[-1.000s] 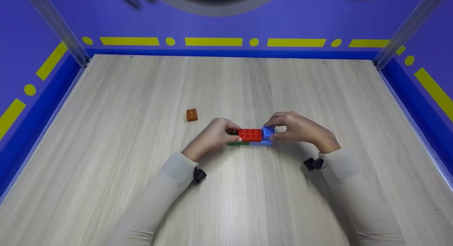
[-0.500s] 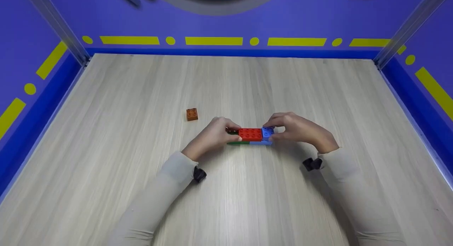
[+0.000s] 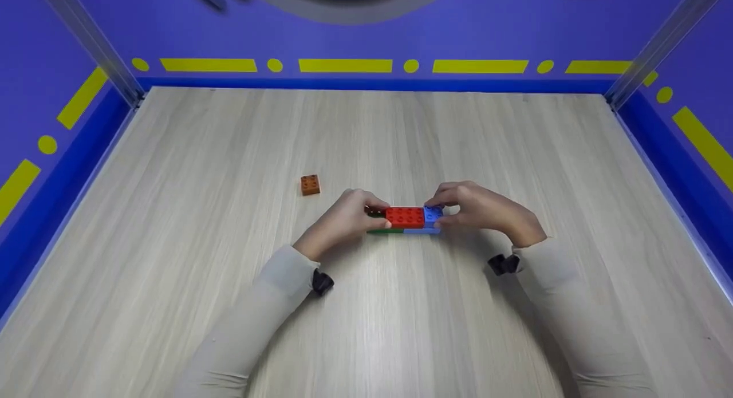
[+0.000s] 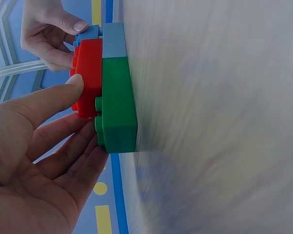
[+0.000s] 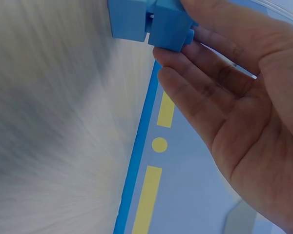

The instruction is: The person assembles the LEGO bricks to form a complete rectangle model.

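Note:
Between both hands a low brick build lies on the table. A green brick (image 4: 119,105) and a light blue brick (image 4: 115,41) form its bottom layer, end to end. On top sits a red brick (image 3: 405,217) with studs up. My left hand (image 3: 347,220) holds the red brick by its left end, thumb on the near side. My right hand (image 3: 487,210) pinches a small blue brick (image 3: 433,216) beside the red one, above the light blue brick. In the right wrist view a narrow gap shows between this small blue brick (image 5: 172,25) and the lower one (image 5: 128,19).
An orange-brown brick (image 3: 310,185) stands alone on the wooden table (image 3: 229,140), behind and left of the build. Blue-purple panels (image 3: 355,43) with yellow marks close off the back and sides.
The small blue brick, slightly askew a second ago, now lines up with the red brick and looks a little lower. My left hand keeps its hold in place.

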Motion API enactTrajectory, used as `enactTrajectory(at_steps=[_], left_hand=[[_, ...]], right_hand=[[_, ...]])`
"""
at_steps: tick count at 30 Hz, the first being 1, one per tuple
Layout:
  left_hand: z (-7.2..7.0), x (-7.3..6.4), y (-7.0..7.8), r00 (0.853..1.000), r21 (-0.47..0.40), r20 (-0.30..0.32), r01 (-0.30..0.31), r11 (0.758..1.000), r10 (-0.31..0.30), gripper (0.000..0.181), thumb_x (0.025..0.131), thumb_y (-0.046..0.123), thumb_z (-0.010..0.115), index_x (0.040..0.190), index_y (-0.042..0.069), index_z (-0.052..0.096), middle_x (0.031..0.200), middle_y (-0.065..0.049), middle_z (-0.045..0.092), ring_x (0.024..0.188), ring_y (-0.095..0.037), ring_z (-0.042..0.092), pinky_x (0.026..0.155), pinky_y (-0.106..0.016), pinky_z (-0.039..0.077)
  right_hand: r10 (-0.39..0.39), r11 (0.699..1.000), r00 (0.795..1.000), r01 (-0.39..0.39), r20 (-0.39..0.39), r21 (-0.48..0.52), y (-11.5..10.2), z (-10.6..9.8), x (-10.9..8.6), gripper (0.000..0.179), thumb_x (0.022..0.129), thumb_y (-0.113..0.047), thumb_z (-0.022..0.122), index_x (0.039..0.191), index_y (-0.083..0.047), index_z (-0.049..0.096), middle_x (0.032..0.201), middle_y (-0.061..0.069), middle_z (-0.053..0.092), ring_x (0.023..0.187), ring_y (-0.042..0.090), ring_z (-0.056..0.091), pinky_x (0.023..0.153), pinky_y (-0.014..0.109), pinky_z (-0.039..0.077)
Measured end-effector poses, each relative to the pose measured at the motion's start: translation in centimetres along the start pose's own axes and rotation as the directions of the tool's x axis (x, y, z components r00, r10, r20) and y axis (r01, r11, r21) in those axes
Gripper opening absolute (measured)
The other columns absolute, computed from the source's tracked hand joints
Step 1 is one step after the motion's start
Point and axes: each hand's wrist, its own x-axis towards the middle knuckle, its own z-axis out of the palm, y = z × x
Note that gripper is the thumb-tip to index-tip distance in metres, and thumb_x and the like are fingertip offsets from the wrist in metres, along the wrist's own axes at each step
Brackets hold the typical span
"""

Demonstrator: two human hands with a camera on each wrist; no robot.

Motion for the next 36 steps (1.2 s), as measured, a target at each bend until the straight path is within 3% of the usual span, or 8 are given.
enactTrajectory(at_steps=[7, 30, 36], left_hand=[[0.0, 0.1, -0.07, 1.0, 0.003, -0.009, 0.019, 1.0, -0.019, 0.034, 0.084, 0.018, 0.075, 0.116, 0.009, 0.071, 0.114, -0.003, 0.07, 0.104, -0.015, 0.061, 0.092, -0.031, 0.049], [-0.01, 0.09, 0.08, 0.999, 0.003, 0.007, 0.046, 0.999, -0.046, 0.037, 0.084, 0.02, 0.074, 0.119, 0.009, 0.069, 0.117, -0.004, 0.069, 0.106, -0.015, 0.059, 0.094, -0.033, 0.048], [0.04, 0.17, -0.18, 1.0, 0.008, -0.011, 0.001, 1.0, -0.001, 0.035, 0.083, 0.019, 0.076, 0.115, 0.008, 0.071, 0.112, -0.004, 0.071, 0.103, -0.016, 0.062, 0.091, -0.032, 0.05]], right_hand=[[-0.051, 0.999, 0.998, 0.051, -0.02, -0.004, 0.11, 0.1, 0.05, 0.03, 0.081, -0.006, 0.075, 0.111, -0.002, 0.071, 0.1, 0.009, 0.067, 0.096, 0.025, 0.067, 0.083, 0.042, 0.055], [-0.012, 1.0, 1.0, 0.012, 0.004, -0.021, -0.36, 0.06, 0.38, 0.031, 0.079, -0.007, 0.077, 0.109, -0.002, 0.073, 0.097, 0.009, 0.067, 0.092, 0.022, 0.066, 0.082, 0.04, 0.056], [0.01, 1.0, 1.0, -0.01, 0.001, -0.014, -0.47, 0.17, 0.27, 0.029, 0.078, -0.006, 0.077, 0.107, -0.003, 0.072, 0.1, 0.007, 0.068, 0.095, 0.022, 0.066, 0.084, 0.041, 0.055]])
